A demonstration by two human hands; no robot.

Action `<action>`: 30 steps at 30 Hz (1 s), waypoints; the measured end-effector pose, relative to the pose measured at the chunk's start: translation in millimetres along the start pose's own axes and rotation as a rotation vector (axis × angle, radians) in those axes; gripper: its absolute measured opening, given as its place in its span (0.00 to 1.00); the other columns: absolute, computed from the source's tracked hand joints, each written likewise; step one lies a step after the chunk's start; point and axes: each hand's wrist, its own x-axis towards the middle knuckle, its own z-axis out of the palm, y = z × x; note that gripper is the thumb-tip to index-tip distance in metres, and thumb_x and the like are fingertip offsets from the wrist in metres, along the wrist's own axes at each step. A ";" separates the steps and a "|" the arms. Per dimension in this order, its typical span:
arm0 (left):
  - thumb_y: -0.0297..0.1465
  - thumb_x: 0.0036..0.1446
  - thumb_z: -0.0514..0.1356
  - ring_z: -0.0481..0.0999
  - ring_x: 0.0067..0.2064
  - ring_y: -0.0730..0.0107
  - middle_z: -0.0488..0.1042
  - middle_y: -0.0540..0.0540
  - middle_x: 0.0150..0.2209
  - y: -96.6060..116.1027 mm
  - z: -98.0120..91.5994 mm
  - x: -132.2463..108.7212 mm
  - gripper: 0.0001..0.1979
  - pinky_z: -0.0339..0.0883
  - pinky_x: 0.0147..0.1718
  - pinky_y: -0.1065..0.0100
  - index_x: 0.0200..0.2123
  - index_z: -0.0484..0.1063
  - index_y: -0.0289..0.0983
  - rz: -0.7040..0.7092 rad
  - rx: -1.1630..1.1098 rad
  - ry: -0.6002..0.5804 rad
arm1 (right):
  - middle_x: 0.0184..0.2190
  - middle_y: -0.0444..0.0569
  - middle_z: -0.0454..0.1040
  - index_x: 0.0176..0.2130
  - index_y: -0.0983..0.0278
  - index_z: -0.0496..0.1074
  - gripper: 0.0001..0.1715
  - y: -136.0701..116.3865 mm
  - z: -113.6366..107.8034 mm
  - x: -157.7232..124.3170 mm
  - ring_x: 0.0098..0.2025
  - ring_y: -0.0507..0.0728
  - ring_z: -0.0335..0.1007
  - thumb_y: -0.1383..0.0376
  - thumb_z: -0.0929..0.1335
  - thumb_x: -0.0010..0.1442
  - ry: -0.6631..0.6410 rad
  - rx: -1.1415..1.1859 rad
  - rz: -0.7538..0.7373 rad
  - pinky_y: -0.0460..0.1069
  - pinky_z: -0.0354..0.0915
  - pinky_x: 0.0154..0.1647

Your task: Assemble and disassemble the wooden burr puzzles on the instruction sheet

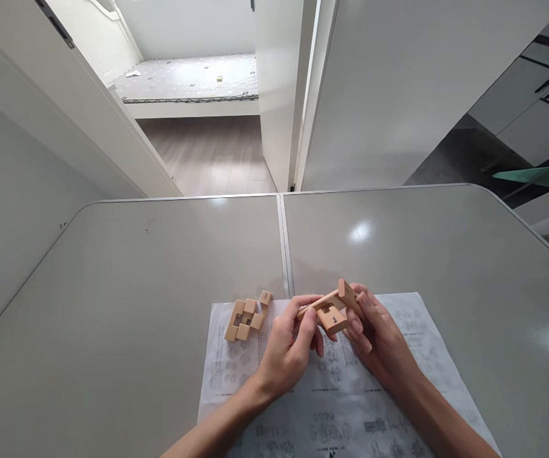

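Wooden puzzle pieces [332, 319] are held up over the printed sheet between my two hands; one block among them bears a dark mark like a 3. My left hand [289, 343] pinches their left end between thumb and fingers. On the right, my right hand [380, 331] grips an upright piece [345, 294] at the other end, fingers closed on it. How the held pieces join is partly hidden by my fingers. Left of my left hand, several notched wooden pieces [243, 320] lie close together on the sheet, one cube end [265, 297] marked with a number.
The large paper sheet [322, 413] with printed diagrams lies under my hands on a grey table [112, 305]. A metal seam [284, 248] crosses the tabletop. Beyond the far edge are an open doorway, a bed [188, 79] and, at right, cabinets [532, 95].
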 end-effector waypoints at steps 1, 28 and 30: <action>0.49 0.76 0.53 0.71 0.26 0.71 0.72 0.50 0.26 -0.2 0.2 0.0 0.26 0.68 0.31 0.68 0.58 0.72 0.32 0.001 -0.003 -0.001 | 0.19 0.34 0.65 0.49 0.59 0.74 0.20 -0.1 0.2 0.0 0.17 0.46 0.51 0.49 0.75 0.69 0.002 0.000 0.002 0.43 0.59 0.22; 0.47 0.77 0.51 0.71 0.27 0.71 0.70 0.51 0.27 -8.1 -0.3 -1.4 0.24 0.67 0.31 0.69 0.61 0.70 0.35 0.076 0.066 -0.071 | 0.13 0.37 0.57 0.23 0.61 0.67 0.34 2.3 -3.2 2.2 0.16 0.49 0.47 0.43 0.71 0.70 -0.055 0.015 0.086 0.46 0.57 0.20; 0.46 0.78 0.50 0.71 0.27 0.72 0.70 0.51 0.28 -7.7 0.2 -1.4 0.23 0.67 0.31 0.70 0.61 0.70 0.35 0.097 0.069 -0.075 | 0.13 0.37 0.57 0.23 0.61 0.68 0.33 2.5 -3.8 2.3 0.15 0.48 0.44 0.43 0.71 0.70 -0.056 0.026 0.095 0.46 0.57 0.20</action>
